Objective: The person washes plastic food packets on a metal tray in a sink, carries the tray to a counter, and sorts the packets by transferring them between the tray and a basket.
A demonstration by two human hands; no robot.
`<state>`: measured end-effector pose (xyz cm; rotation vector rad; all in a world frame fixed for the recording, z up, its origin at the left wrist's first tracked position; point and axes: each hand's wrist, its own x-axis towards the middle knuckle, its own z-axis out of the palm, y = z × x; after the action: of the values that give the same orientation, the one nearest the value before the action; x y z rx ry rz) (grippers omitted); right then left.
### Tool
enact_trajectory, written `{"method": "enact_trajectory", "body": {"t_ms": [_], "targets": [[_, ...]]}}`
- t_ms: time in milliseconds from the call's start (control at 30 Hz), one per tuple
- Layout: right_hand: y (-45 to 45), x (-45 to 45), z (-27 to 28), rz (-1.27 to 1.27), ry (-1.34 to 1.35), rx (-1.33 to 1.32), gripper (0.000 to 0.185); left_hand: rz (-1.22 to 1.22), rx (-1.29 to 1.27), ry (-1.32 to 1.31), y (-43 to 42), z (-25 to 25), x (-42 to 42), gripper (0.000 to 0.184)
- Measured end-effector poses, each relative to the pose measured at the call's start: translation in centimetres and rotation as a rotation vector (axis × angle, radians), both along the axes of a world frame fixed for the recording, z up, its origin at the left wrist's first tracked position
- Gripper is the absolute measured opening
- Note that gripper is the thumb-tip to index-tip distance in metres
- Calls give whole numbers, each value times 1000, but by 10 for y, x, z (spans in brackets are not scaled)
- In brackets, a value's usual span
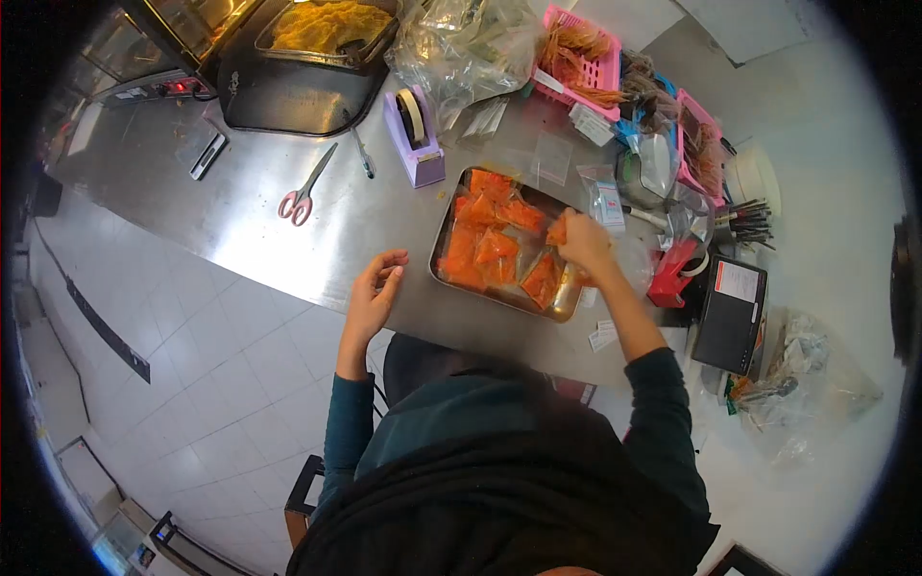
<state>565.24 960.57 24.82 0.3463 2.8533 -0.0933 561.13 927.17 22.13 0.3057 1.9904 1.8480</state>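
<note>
A metal tray [499,300] on the steel table holds several small clear packets with orange contents [496,252]; what the contents are I cannot tell. My right hand [584,242] is over the tray's right side, its fingers closed on an orange packet [557,230] that is partly hidden by the hand. Left of the tray, at the table's front edge, my left hand [375,288] has its fingers apart and holds nothing. Scissors [298,204] with pinkish handles lie farther left, beside a pen [363,158].
Behind the tray stand a purple tape dispenser [415,139], a plastic bag [466,48] and a pink basket [595,72]. To the right are a red tape dispenser [672,274] and a dark tablet-like device [730,317]. A yellow-filled wire basket [327,29] sits at the back left.
</note>
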Motion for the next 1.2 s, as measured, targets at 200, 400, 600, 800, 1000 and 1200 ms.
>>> {"method": "enact_trajectory", "body": {"t_ms": [200,400,600,800,1000,1200], "targets": [[-4,15,22,691,-143,-47,24,13,12,-28,-2,2,-2,24],[-11,38,-25,1081,-74,-122,41,23,-20,0,-2,-1,3,23],[-16,38,35,840,8,158,71,59,-14,-57,-7,-4,7,24],[17,22,-17,643,-243,-71,70,13,-58,-16,0,5,3,24],[18,23,-11,1235,67,-9,55,19,-58,-19,1,3,2,24],[10,20,-9,1475,111,-51,48,4,-91,20,5,6,0,24]]}}
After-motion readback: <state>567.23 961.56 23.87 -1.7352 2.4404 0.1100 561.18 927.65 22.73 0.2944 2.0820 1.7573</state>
